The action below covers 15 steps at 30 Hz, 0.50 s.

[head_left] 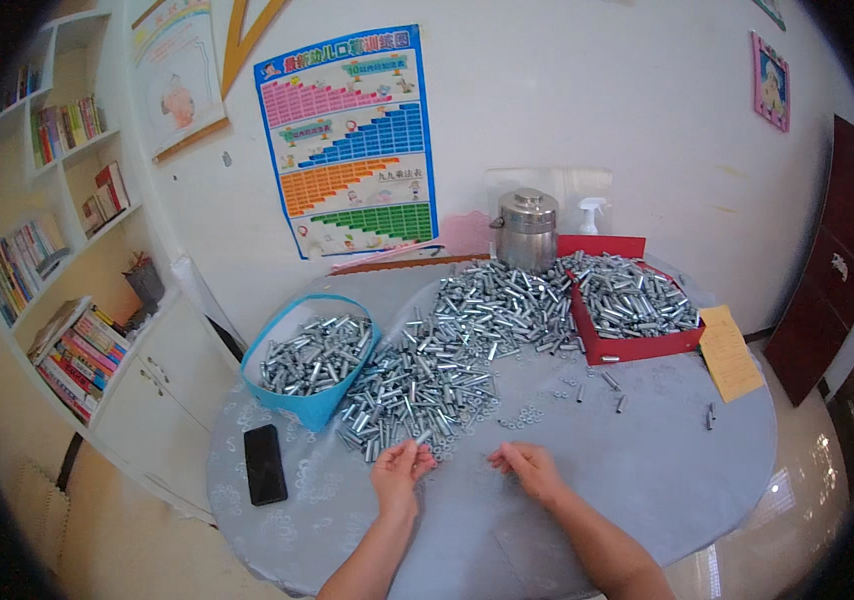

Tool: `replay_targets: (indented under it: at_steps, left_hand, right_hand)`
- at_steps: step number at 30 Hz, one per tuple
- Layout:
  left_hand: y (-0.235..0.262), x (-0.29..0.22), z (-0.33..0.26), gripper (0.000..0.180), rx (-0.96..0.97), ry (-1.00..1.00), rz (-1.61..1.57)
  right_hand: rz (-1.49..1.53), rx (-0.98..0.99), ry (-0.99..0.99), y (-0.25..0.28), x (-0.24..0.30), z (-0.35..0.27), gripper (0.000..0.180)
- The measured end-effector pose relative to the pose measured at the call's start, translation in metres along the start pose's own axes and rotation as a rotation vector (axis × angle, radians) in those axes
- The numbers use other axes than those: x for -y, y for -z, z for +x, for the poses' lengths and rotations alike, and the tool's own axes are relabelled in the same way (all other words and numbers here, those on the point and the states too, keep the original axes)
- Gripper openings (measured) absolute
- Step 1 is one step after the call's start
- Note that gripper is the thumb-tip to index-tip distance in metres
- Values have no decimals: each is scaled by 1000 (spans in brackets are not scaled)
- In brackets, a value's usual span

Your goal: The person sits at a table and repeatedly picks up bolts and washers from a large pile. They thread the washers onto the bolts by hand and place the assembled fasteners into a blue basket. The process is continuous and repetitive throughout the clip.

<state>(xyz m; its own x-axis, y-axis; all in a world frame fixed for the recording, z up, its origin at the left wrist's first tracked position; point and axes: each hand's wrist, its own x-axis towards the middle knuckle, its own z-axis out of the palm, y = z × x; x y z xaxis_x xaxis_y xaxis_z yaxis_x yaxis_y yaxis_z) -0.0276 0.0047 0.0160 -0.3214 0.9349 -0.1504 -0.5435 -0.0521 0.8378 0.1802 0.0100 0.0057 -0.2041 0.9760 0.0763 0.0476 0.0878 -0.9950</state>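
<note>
My left hand (401,476) is closed in a pinch at the near edge of a large heap of shiny metal tubes (417,385). A short metal tube (423,438) sticks out at its fingertips. To its right, my right hand (529,470) hovers low over the grey tablecloth, thumb and fingers pressed together. Whatever those fingers hold, if anything, is too small to make out. Small metal rings (522,417) lie scattered on the cloth beyond and between the hands.
A blue box (322,405) of tubes stands left, a red box (637,347) of tubes right. Behind them are a steel canister (527,230) and a white spray bottle (591,214). A black phone (265,465) lies near left, a yellow paper (730,352) far right. Loose tubes (620,404) lie on the grey tablecloth (647,470).
</note>
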Motion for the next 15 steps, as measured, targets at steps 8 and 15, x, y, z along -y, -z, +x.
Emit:
replay_targets:
  at_steps: [8,15]
  left_hand:
    - [23,-106,104,19,-64,-426,248]
    - [41,-104,140,22,17,-701,765]
  right_hand:
    - [-52,-130,45,6,1,4,36]
    - [-145,-142,72,7,1,3,33]
